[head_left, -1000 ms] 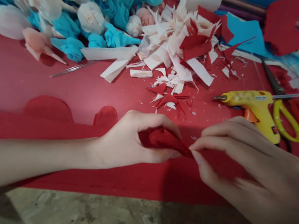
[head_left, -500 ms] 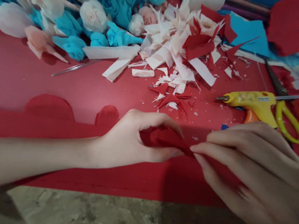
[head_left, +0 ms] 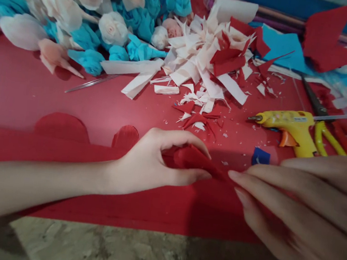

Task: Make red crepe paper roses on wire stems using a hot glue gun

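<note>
From my remote seat, the change I see is in the right hand (head_left: 302,205): a second ago its fingertips met the left thumb at the paper, and now it has slid off to the right and lower, leaving a small gap between the two hands. That slide has uncovered a blue scrap (head_left: 260,156) on the red table (head_left: 25,89) and more of the yellow glue gun (head_left: 288,123), with the scissors (head_left: 330,140) just behind it. The left hand (head_left: 149,164) has not shifted; its thumb and curled fingers stay closed around the gathered red paper (head_left: 189,156), which sits near the front edge of the table, at the right end of the long red strip (head_left: 65,151). The right fingers lie nearly straight and close together along the paper's tail; red shows between them, but the blur means I cannot tell whether they pinch it or merely rest on it. So the hold now rests with the left hand. The scrap heap (head_left: 206,55) and paper flowers (head_left: 112,28) lie well behind, as before
</note>
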`<control>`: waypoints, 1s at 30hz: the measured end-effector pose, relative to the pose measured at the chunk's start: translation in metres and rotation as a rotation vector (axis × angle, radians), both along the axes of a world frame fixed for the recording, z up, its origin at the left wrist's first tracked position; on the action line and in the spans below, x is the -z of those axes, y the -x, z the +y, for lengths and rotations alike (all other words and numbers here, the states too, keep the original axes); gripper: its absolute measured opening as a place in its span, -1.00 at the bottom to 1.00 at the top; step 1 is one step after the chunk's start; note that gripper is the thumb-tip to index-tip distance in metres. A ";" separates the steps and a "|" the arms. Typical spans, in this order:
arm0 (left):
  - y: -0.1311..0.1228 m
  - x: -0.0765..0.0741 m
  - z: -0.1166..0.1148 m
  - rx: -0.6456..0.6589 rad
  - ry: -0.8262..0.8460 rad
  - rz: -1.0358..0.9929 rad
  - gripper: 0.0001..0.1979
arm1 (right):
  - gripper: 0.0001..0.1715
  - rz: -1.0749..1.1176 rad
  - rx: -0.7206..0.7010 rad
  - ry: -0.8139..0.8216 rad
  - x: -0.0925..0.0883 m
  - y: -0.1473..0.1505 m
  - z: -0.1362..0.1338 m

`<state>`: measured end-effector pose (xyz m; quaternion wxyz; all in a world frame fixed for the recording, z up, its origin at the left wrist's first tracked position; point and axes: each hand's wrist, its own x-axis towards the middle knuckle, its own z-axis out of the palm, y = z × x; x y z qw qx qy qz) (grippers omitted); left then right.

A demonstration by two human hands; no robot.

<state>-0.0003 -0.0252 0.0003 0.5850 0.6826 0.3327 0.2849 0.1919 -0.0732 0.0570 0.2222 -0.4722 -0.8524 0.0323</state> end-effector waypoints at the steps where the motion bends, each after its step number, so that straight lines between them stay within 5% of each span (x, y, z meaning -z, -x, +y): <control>1: 0.000 0.000 0.000 -0.001 -0.004 -0.001 -0.83 | -0.96 0.009 0.011 -0.007 -0.001 0.001 0.001; 9: 0.001 0.000 0.000 0.020 0.000 -0.011 -0.83 | -0.79 0.102 -0.053 0.154 0.000 0.000 0.001; 14: 0.000 0.000 0.000 -0.013 0.045 -0.026 -0.82 | -0.88 0.046 -0.108 0.031 0.006 0.000 -0.002; 23: -0.001 0.000 -0.002 -0.026 0.068 -0.039 -0.83 | -0.81 0.069 -0.066 0.108 0.004 -0.002 -0.009; 30: -0.001 0.001 0.000 -0.008 0.091 -0.071 -0.84 | -0.84 0.166 0.101 0.238 0.006 -0.001 -0.011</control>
